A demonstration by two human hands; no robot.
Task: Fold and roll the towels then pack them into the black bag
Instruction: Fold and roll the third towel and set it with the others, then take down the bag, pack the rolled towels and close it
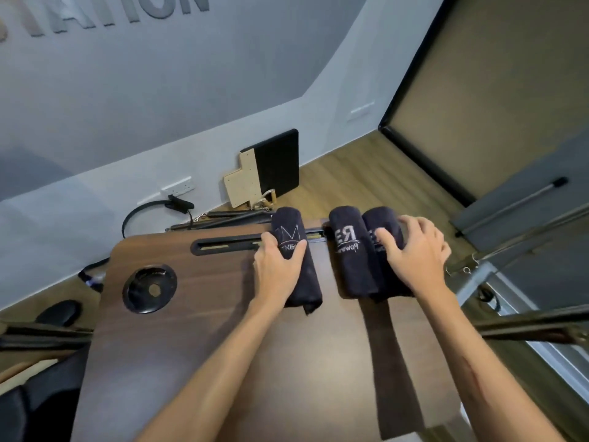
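We're over the brown bench [197, 330] now, both forearms reaching out to 12 o'clock. Our left hand [279, 269] has its grip wrapped round one dark rolled towel [294, 247], while at 1 o'clock our right hand [414, 253] presses its grip onto the outer rolled towel [382, 231] of a touching pair, the middle rolled towel [352, 256] lying free just beside it. Farther out at 11 o'clock, a slot [223, 245] crosses the bench's far edge.

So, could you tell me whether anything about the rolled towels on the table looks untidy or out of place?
One thing: the towel under the left hand is not rolled cleanly. The left towel has a loose flap sticking out at its near end, while the middle towel and right towel, under the right hand, look tight.
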